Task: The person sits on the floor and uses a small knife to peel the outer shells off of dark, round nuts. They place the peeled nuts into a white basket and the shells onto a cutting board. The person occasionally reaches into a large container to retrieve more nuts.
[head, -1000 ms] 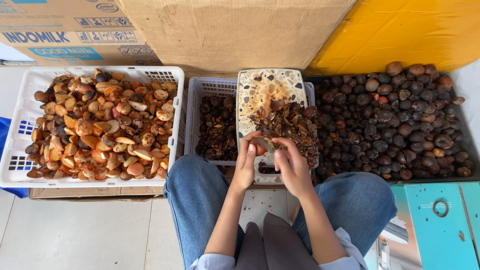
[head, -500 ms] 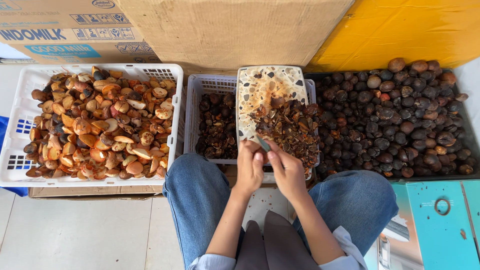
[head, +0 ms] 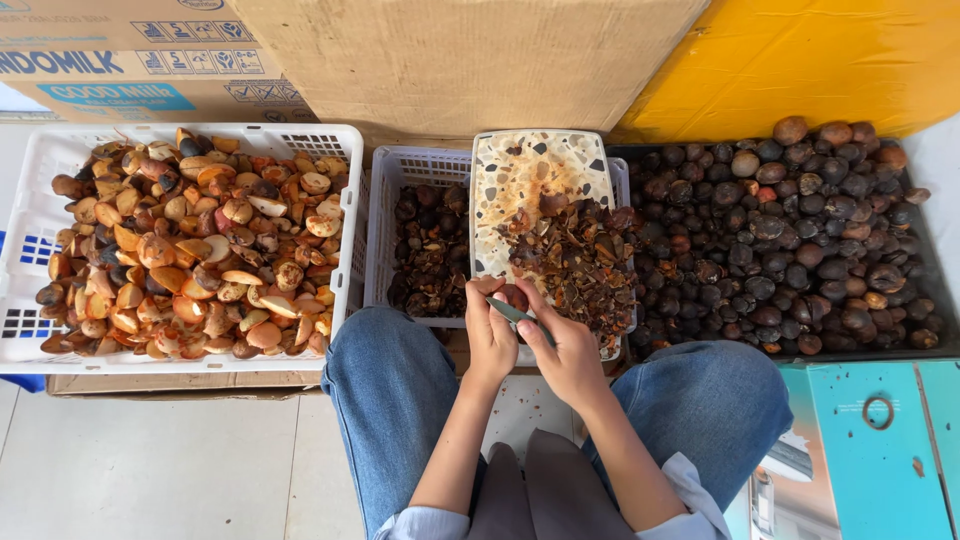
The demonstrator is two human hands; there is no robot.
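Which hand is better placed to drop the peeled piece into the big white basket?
Probably the left hand: it holds the nut and sits nearer the white basket. The right hand grips the knife.

The pale tiled floor [head: 170, 470] carries everything here. To the left of the grip, a large white basket [head: 345, 240] of orange-brown cut pieces sits on a flat cardboard sheet [head: 190, 383] lying on this floor, and just beyond the grip stands a smaller white basket [head: 385, 230] with a speckled slab [head: 535, 170] resting across it. To the right of the grip lies a wide heap of dark round nuts [head: 790, 240], and cardboard boxes [head: 470, 60] stand further behind the baskets.
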